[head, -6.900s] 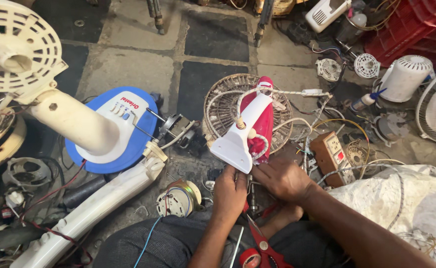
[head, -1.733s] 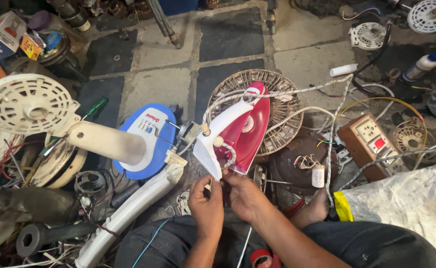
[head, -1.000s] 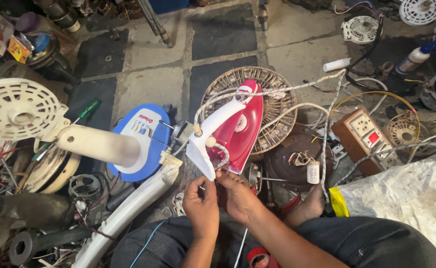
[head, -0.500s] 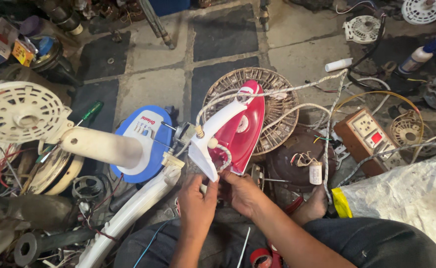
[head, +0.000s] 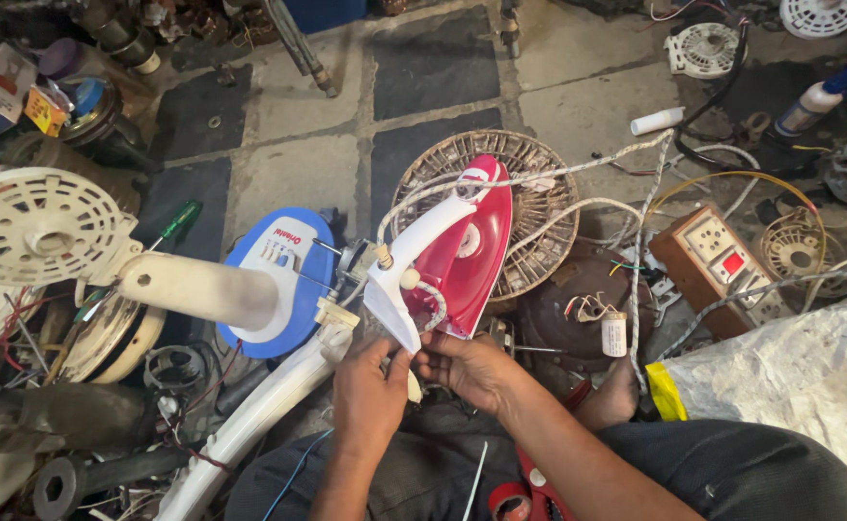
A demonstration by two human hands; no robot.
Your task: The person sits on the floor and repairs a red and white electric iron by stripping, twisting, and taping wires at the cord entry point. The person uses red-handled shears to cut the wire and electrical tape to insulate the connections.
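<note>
Both hands hold a red and white clothes iron up over the lap, its tip pointing away toward a round wire fan guard on the floor behind it. The left hand pinches the white rear end of the iron between thumb and fingers, while the right hand curls its fingers under the back edge just beside it. A blue and white fan base lies to the left, a brown socket box well to the right
</note>
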